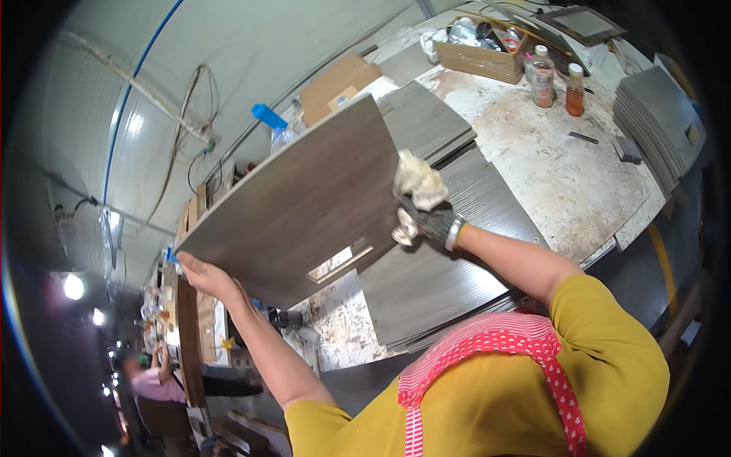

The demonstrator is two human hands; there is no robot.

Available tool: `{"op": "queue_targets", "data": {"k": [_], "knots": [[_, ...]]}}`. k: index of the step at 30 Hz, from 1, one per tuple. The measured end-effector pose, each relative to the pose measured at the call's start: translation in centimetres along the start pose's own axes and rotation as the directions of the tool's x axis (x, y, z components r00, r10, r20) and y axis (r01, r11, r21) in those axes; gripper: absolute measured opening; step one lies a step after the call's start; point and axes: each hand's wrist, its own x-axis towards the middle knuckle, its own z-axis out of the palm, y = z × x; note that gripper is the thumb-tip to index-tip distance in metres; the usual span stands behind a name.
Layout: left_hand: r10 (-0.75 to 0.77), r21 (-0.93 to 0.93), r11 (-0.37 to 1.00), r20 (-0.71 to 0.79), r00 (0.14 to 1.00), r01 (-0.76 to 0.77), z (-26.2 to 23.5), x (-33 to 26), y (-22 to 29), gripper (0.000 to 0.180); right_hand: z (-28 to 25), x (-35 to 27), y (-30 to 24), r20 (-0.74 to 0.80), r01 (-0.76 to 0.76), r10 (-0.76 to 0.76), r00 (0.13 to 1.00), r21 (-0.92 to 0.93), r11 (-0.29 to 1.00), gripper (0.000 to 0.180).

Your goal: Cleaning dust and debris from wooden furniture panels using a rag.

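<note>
A grey-brown wood-grain panel point(297, 190) with a rectangular cut-out stands tilted above the table. My bare left hand point(207, 277) is closed on its lower left corner, the fingers partly hidden behind it. On my right hand point(434, 222) is a dark glove, closed round a crumpled off-white rag point(419, 181) at the panel's right edge. Whether the rag presses on that edge, I cannot tell. Below the right hand lies a stack of similar grey panels point(449, 282), with another grey panel point(426, 122) behind it.
On the white, stained tabletop point(563, 167) stand two bottles, one clear point(542, 80) and one amber point(575, 91). A cardboard box point(480, 62) of odds and ends sits at the back. Grey panels point(655, 126) are stacked at the right edge. A person in pink point(156, 381) is far left.
</note>
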Motion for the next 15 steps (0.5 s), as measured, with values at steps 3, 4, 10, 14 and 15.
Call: {"op": "queue_targets", "data": {"k": [3, 4, 10, 14, 15], "knots": [[-0.035, -0.045, 0.998, 0.016, 0.999, 0.036, 0.0, 0.4, -1.2, 0.051, -0.7, -1.6, 1.2, 0.179, 0.360, -0.511, 0.841, -0.890, 0.280, 0.018], [-0.082, -0.014, 0.996, 0.057, 0.995, 0.083, -0.3, 0.6, -2.0, 0.050, -1.9, -0.9, 0.4, 0.314, 0.397, -0.284, 0.906, -0.864, 0.311, 0.023], [-0.321, -0.400, 0.846, 0.146, 0.936, 0.353, 0.3, -3.0, -0.7, 0.055, -9.5, -2.6, -7.0, 0.411, 0.418, -0.097, 0.906, -0.839, 0.348, 0.035], [-0.203, -0.722, 0.369, 0.552, 0.809, 0.585, -1.4, -7.2, -2.7, 0.051, -11.4, -5.5, -15.4, 0.101, 0.044, 0.049, 0.994, -0.750, 0.660, 0.027], [0.065, -0.720, 0.254, 0.679, 0.732, 0.645, -1.4, -8.4, -3.6, 0.050, -11.2, -5.6, -16.0, 0.093, 0.226, -0.250, 0.964, -0.785, 0.577, 0.025]]}}
